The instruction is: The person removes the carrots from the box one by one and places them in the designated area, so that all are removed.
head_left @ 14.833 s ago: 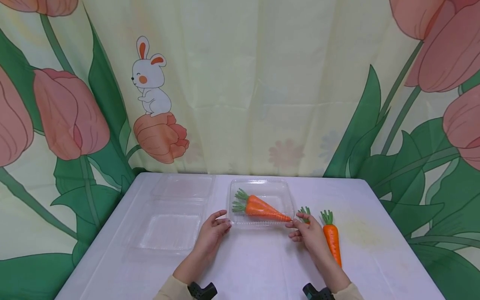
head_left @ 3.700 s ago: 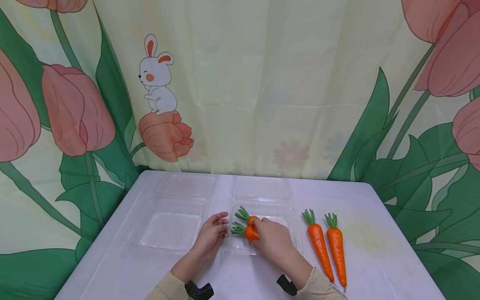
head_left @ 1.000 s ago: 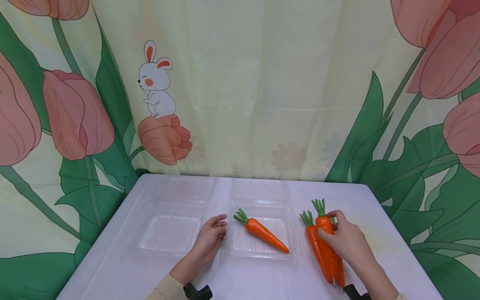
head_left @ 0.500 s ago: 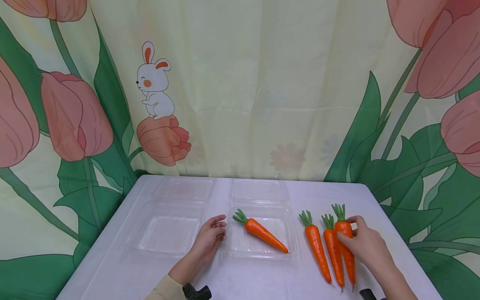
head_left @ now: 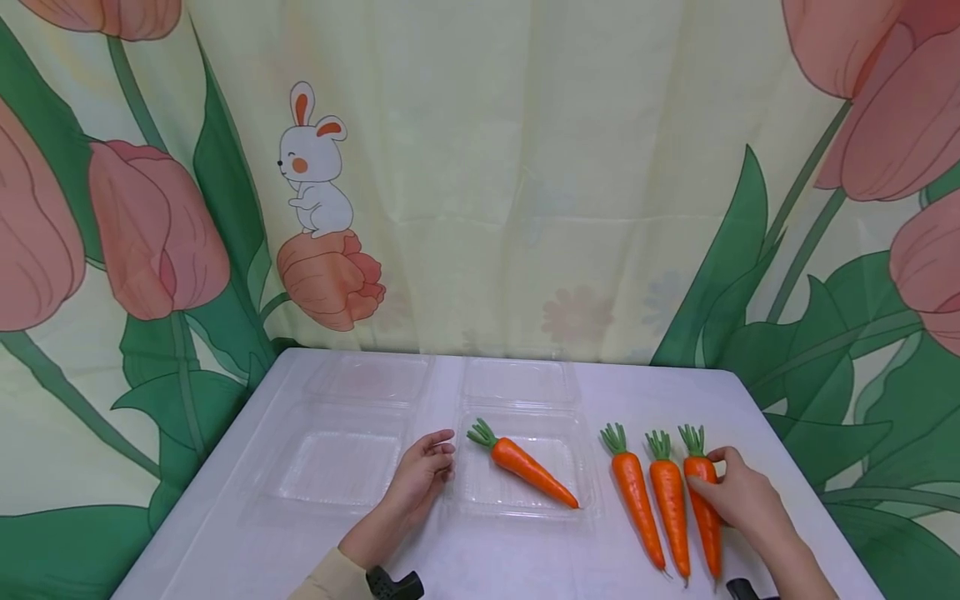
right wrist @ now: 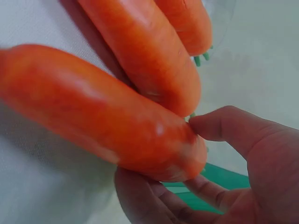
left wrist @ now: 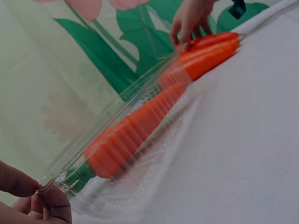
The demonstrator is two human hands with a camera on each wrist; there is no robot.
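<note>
At the left rim of an open clear plastic clamshell box (head_left: 480, 504), my left hand (head_left: 420, 475) pinches the edge between thumb and fingers, as the left wrist view shows. One orange toy-like carrot (head_left: 534, 472) with a green top lies slanting inside that box. My right hand (head_left: 738, 496) grips another carrot (head_left: 707, 533) near its top, at the right end of a row on the table. Left of it lie a middle carrot (head_left: 670, 512) and a further carrot (head_left: 636, 508). In the right wrist view the thumb and fingers straddle the held carrot (right wrist: 103, 112).
A second open clear clamshell box (head_left: 337, 467) stands on the left of the white-covered table (head_left: 517, 558), with nothing visible in it. Behind the table hangs a curtain (head_left: 480, 208) printed with tulips and a rabbit.
The box with carrots, lid down at first, now stands open. One of its two carrots has moved right in my right hand to the row's far end. My left hand stays at the box.
</note>
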